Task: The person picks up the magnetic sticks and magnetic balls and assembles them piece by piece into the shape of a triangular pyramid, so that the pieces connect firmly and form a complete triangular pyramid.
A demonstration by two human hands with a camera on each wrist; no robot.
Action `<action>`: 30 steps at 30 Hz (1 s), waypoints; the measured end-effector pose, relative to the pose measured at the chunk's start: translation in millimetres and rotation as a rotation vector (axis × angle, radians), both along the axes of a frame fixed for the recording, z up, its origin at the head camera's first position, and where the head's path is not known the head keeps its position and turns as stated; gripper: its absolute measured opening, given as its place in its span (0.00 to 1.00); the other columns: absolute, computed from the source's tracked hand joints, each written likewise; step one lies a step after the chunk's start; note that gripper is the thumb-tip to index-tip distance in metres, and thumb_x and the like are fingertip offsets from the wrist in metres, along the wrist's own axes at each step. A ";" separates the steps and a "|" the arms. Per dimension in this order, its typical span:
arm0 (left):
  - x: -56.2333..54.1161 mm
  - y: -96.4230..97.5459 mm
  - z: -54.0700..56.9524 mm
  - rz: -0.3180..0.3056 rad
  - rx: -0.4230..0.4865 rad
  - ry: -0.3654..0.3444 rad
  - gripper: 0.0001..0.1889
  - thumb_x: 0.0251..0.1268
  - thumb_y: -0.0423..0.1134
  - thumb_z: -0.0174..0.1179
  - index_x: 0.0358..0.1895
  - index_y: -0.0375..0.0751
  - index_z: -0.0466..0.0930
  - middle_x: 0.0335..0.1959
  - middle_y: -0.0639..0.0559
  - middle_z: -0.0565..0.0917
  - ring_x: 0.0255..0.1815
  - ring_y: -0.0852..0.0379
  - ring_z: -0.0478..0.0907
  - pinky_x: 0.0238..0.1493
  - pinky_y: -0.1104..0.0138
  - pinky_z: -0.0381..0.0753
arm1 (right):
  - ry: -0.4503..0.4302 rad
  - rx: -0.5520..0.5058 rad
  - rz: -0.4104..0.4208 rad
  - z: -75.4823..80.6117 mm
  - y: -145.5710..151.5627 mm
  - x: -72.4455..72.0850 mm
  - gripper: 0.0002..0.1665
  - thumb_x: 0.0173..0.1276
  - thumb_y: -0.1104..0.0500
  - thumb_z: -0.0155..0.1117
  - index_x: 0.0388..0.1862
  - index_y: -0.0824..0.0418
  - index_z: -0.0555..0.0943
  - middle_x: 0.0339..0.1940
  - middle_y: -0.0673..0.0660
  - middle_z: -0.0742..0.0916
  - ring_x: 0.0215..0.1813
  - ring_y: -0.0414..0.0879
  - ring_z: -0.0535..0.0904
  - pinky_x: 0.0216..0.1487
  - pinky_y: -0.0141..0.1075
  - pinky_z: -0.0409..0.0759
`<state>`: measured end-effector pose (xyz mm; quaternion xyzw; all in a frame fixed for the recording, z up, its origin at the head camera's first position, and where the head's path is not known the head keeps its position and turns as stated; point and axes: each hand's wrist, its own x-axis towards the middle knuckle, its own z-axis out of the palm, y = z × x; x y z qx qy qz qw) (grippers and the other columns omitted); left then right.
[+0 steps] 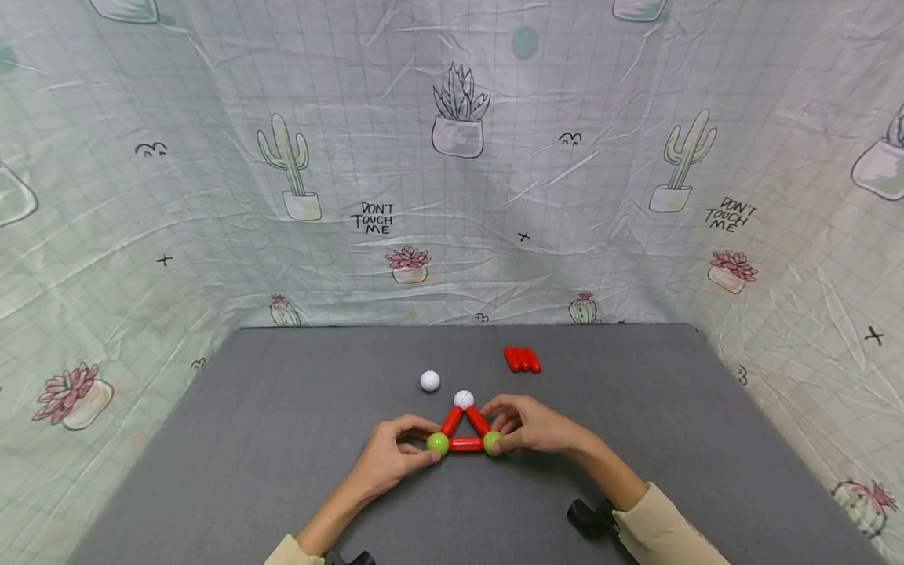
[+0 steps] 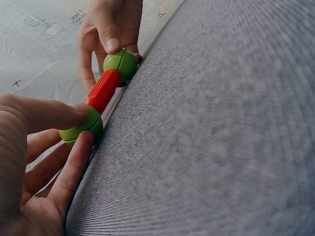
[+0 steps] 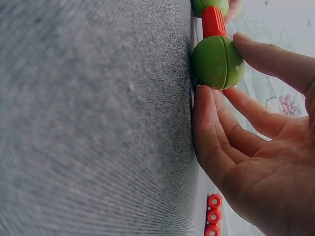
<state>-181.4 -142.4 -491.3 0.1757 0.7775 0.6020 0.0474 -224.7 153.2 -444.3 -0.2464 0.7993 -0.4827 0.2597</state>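
A triangle of three red rods lies flat on the grey table, with a ball at each corner. Its near red rod [image 1: 466,444] joins a left green ball [image 1: 438,444] to a right green ball [image 1: 491,443]. At the far corner, a white ball [image 1: 463,399] joins the two slanting rods. My left hand [image 1: 387,453] pinches the left green ball between thumb and fingers. On the other side, my right hand [image 1: 540,425] holds the right green ball [image 3: 216,62], its thumb and fingertips against it in the right wrist view.
A loose white ball [image 1: 430,381] sits just beyond the triangle, to the left. Farther back on the right, three red rods [image 1: 522,359] lie side by side. A cactus-print cloth [image 1: 494,180] hangs behind and around the grey table [image 1: 318,369].
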 end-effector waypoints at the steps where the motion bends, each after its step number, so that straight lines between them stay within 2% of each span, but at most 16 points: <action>1: 0.0 0.1 0.1 0.001 -0.001 0.001 0.20 0.54 0.33 0.78 0.51 0.37 0.87 0.48 0.39 0.88 0.44 0.59 0.86 0.40 0.71 0.86 | 0.001 0.000 0.001 0.0 0.1 -0.1 0.30 0.66 0.62 0.74 0.65 0.68 0.76 0.49 0.62 0.87 0.50 0.48 0.83 0.47 0.35 0.82; 6: -0.1 0.3 -0.8 0.003 -0.003 -0.002 0.20 0.53 0.32 0.78 0.51 0.37 0.87 0.47 0.39 0.88 0.43 0.59 0.86 0.40 0.71 0.86 | -0.001 -0.014 0.011 0.5 0.9 0.2 0.30 0.67 0.62 0.73 0.65 0.69 0.76 0.49 0.64 0.87 0.50 0.47 0.82 0.47 0.34 0.82; 10: -0.6 1.1 -1.4 0.001 -0.002 -0.002 0.20 0.53 0.32 0.78 0.51 0.37 0.87 0.47 0.39 0.88 0.42 0.60 0.87 0.40 0.71 0.86 | -0.019 -0.027 0.004 1.2 2.5 1.3 0.27 0.71 0.60 0.68 0.66 0.69 0.75 0.48 0.63 0.87 0.46 0.46 0.84 0.46 0.37 0.84; 13: -0.9 1.7 -1.7 -0.004 0.000 -0.002 0.20 0.53 0.32 0.78 0.51 0.37 0.87 0.47 0.38 0.88 0.42 0.61 0.87 0.39 0.71 0.86 | -0.021 -0.032 -0.023 1.3 4.2 1.7 0.25 0.75 0.59 0.65 0.66 0.69 0.75 0.47 0.62 0.87 0.43 0.46 0.84 0.45 0.41 0.86; 19: -1.6 1.4 -1.1 -0.004 -0.009 -0.001 0.20 0.53 0.32 0.77 0.51 0.38 0.87 0.47 0.38 0.88 0.41 0.61 0.87 0.39 0.72 0.86 | 0.009 -0.032 -0.098 3.4 9.7 -2.0 0.25 0.75 0.58 0.65 0.65 0.70 0.75 0.48 0.63 0.87 0.45 0.51 0.85 0.46 0.45 0.87; 24: -1.0 1.1 -1.0 -0.012 -0.004 -0.004 0.20 0.54 0.33 0.77 0.52 0.37 0.87 0.47 0.37 0.88 0.37 0.61 0.88 0.38 0.72 0.85 | 0.061 -0.026 -0.146 7.9 19.5 -11.0 0.26 0.75 0.59 0.65 0.65 0.72 0.74 0.48 0.65 0.87 0.49 0.56 0.85 0.47 0.47 0.87; 30: -0.5 0.1 -1.0 -0.019 0.010 -0.011 0.20 0.54 0.33 0.77 0.52 0.36 0.86 0.46 0.36 0.87 0.35 0.61 0.88 0.37 0.72 0.85 | 0.121 -0.017 -0.241 15.5 35.3 -31.2 0.23 0.74 0.62 0.63 0.63 0.74 0.75 0.47 0.68 0.87 0.49 0.58 0.84 0.48 0.48 0.87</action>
